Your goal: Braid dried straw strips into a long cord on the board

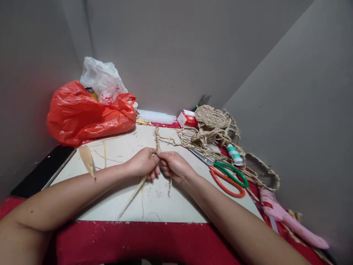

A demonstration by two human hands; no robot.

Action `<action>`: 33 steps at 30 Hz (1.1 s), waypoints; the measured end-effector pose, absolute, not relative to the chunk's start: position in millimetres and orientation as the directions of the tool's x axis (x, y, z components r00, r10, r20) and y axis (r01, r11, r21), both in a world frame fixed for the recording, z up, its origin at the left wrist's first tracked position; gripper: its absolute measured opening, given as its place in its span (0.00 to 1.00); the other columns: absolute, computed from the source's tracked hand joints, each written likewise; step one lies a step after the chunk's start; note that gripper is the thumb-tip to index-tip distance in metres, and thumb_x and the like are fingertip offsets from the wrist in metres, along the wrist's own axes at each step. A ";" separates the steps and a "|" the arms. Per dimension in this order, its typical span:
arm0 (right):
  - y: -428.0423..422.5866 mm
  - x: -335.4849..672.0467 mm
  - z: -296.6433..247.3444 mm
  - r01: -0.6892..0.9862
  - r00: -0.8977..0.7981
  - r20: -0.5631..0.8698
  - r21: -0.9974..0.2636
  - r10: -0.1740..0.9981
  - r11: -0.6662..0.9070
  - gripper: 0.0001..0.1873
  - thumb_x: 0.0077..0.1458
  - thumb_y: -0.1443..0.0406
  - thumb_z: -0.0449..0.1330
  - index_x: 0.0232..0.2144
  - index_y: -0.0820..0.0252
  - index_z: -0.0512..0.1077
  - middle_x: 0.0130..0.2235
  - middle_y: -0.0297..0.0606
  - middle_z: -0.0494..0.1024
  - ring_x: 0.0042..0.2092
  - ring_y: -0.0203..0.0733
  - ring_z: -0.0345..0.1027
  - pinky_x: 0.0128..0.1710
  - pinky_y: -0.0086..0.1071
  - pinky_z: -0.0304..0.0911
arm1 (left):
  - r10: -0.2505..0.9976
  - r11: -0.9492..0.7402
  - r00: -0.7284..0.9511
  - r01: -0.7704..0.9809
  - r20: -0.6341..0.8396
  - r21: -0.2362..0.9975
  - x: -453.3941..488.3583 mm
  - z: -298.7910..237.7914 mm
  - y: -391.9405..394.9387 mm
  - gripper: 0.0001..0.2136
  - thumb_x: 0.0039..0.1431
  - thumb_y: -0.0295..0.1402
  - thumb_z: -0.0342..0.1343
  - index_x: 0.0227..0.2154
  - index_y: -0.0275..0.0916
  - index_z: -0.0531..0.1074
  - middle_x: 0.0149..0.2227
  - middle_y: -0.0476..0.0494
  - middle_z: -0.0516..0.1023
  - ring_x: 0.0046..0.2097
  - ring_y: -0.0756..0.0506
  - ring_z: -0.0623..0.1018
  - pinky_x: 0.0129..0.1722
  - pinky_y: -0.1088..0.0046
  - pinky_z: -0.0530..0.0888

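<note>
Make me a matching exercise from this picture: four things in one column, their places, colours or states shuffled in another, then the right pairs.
1. phone
2. scissors
3. rope coil
4. fibre braid

A. beside the red-and-white box
B. held by left hand and right hand
C. dark-screened, at the white board's left edge
D. one green handle loop, one orange

Pairs: 1-C, 2-D, 3-A, 4-B

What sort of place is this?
Likely a small handicraft corner, perhaps at home: the hand-held fibre braid, the big scissors, and what looks like a pink glue gun suggest it.
</note>
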State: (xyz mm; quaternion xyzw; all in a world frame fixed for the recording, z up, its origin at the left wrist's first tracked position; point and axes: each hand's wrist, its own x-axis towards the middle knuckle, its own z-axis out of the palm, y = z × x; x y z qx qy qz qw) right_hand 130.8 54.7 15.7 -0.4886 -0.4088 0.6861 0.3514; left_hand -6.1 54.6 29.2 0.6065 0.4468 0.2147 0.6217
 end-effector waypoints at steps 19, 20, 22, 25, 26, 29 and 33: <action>69.7 150.1 21.1 -0.015 -0.522 -0.424 -0.863 0.740 -0.505 0.09 0.42 0.64 0.62 0.23 0.66 0.67 0.14 0.20 0.48 0.16 0.23 0.33 0.14 0.22 0.29 | 0.858 0.159 0.465 0.165 -0.219 0.973 -13.3 21.0 78.9 0.08 0.51 0.32 0.47 0.21 0.35 0.65 0.18 0.51 0.66 0.18 0.55 0.63 0.19 0.79 0.59; 71.1 151.9 20.9 0.000 -0.536 -0.425 -0.864 0.729 -0.504 0.10 0.43 0.64 0.61 0.23 0.66 0.67 0.14 0.20 0.48 0.16 0.23 0.33 0.14 0.22 0.29 | 0.822 0.229 0.499 0.151 -0.274 0.962 -10.9 20.3 76.3 0.09 0.52 0.33 0.46 0.20 0.36 0.64 0.16 0.52 0.63 0.17 0.55 0.60 0.17 0.79 0.57; 74.1 156.1 20.5 0.029 -0.560 -0.425 -0.868 0.711 -0.496 0.10 0.43 0.63 0.62 0.24 0.66 0.67 0.14 0.20 0.47 0.16 0.23 0.33 0.14 0.22 0.29 | 0.796 0.281 0.512 0.159 -0.323 0.946 -8.3 21.7 72.8 0.09 0.53 0.33 0.45 0.20 0.37 0.63 0.14 0.55 0.56 0.15 0.56 0.54 0.15 0.78 0.50; 78.1 162.5 19.8 0.089 -0.579 -0.431 -0.877 0.692 -0.472 0.11 0.43 0.62 0.62 0.25 0.66 0.68 0.14 0.20 0.48 0.16 0.23 0.34 0.14 0.22 0.30 | 0.804 0.215 0.518 0.203 -0.291 0.955 -9.6 24.3 74.4 0.09 0.53 0.31 0.47 0.21 0.35 0.67 0.13 0.57 0.53 0.15 0.56 0.50 0.15 0.77 0.46; 79.2 164.3 19.7 0.118 -0.582 -0.432 -0.883 0.689 -0.454 0.11 0.44 0.61 0.61 0.25 0.65 0.68 0.14 0.20 0.48 0.15 0.23 0.35 0.14 0.23 0.30 | 0.797 0.189 0.537 0.213 -0.277 0.958 -10.7 24.4 76.2 0.09 0.53 0.31 0.47 0.21 0.34 0.68 0.13 0.56 0.55 0.15 0.56 0.51 0.16 0.77 0.48; 81.2 168.2 20.2 0.224 -0.592 -0.406 -0.913 0.697 -0.342 0.11 0.46 0.60 0.60 0.25 0.65 0.69 0.13 0.21 0.51 0.15 0.24 0.37 0.14 0.24 0.33 | 0.772 0.130 0.592 0.206 -0.229 0.970 -13.2 23.4 80.7 0.10 0.54 0.30 0.48 0.22 0.33 0.71 0.17 0.51 0.67 0.20 0.55 0.62 0.21 0.79 0.58; 79.1 168.0 24.2 0.406 -0.597 -0.324 -0.911 0.734 -0.071 0.14 0.49 0.58 0.57 0.27 0.66 0.71 0.16 0.26 0.59 0.17 0.26 0.43 0.16 0.25 0.40 | 0.741 0.166 0.610 0.239 -0.281 0.957 -13.7 22.0 80.5 0.11 0.56 0.29 0.47 0.21 0.33 0.69 0.16 0.51 0.66 0.19 0.56 0.61 0.20 0.79 0.57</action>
